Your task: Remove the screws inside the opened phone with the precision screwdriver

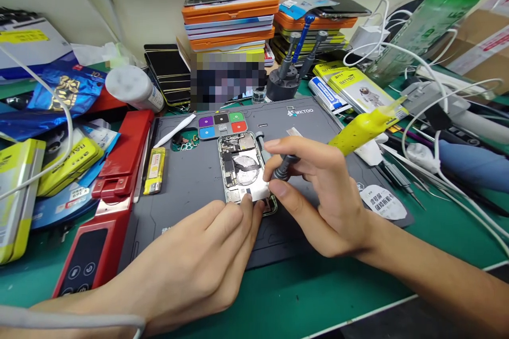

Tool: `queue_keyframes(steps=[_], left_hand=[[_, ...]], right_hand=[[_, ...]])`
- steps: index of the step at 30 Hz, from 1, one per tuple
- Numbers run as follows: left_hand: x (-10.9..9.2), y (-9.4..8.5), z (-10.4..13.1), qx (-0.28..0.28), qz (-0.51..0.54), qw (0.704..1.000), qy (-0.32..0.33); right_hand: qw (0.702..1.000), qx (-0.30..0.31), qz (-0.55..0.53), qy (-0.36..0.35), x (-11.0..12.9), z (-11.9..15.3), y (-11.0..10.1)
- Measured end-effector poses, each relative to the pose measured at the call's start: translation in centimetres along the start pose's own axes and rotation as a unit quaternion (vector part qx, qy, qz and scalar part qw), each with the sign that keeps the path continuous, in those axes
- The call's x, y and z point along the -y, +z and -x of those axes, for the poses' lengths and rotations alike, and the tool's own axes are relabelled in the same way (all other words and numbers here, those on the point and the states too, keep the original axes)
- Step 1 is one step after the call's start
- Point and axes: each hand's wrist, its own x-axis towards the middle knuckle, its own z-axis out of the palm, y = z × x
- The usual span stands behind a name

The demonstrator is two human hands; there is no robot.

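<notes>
**Opened phone on the repair mat, both hands on it**

The opened phone (245, 172) lies flat near the middle of the grey repair mat (191, 180), its back off, with boards, a round coil and a pale battery-like block showing. It looks light and stiff but delicate: the bare parts inside would not take a press or a scrape, so the metal frame edges seem the safe place to hold it, not the exposed middle.

The left hand (199, 259) reaches in from below with fingers stretched out, mostly uncurled, the fingertips (246, 204) resting on the phone's near end and pinning it to the mat. It grips nothing.

The right hand (318, 196) is curled around a small grey screwdriver (283, 165), pinched between thumb and forefinger, with its tip down at the phone's right edge. Whether the tip sits in a screw is too small to tell.

Just beyond the phone sits a tray of coloured pads (221, 125). A yellow lighter (154, 169) and a red case (119, 169) lie to the left, and a yellow squeeze bottle (363, 127) to the right, among white cables.
</notes>
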Motion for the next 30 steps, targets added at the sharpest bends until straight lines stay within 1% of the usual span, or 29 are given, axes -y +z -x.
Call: queue_keyframes(steps=[3,5,6,8,11,14,20,27,30], left_hand=[[0.04,-0.2,-0.12,0.007,-0.01,1.0,0.0],[0.05,-0.27,-0.19,0.013,-0.001,1.0,-0.004],[0.06,-0.27,-0.21,0.013,0.006,1.0,-0.008],[0.1,-0.18,-0.23,-0.002,0.023,1.0,-0.022],[0.19,0.11,-0.23,-0.032,0.05,0.997,-0.044],[0.25,0.34,-0.29,-0.039,0.073,0.995,-0.055],[0.24,0.36,-0.41,-0.041,0.083,0.994,-0.064],[0.26,0.37,-0.36,-0.044,0.086,0.993,-0.067],[0.22,0.31,-0.31,-0.049,0.084,0.993,-0.067]], right_hand=[[0.996,-0.057,-0.057,0.03,0.21,-0.11,0.37],[0.992,-0.09,-0.089,0.022,0.34,-0.25,0.56],[0.991,-0.095,-0.096,0.018,0.41,-0.31,0.62],[0.992,-0.082,-0.099,0.019,0.54,-0.32,0.64],[0.995,-0.043,-0.09,0.026,0.72,-0.12,0.57],[0.995,-0.024,-0.091,0.021,0.83,0.11,0.48],[0.996,-0.007,-0.091,0.0,0.85,0.12,0.3],[0.995,-0.003,-0.098,-0.008,0.72,-0.04,0.27],[0.996,-0.01,-0.092,0.004,0.79,-0.19,0.29]])
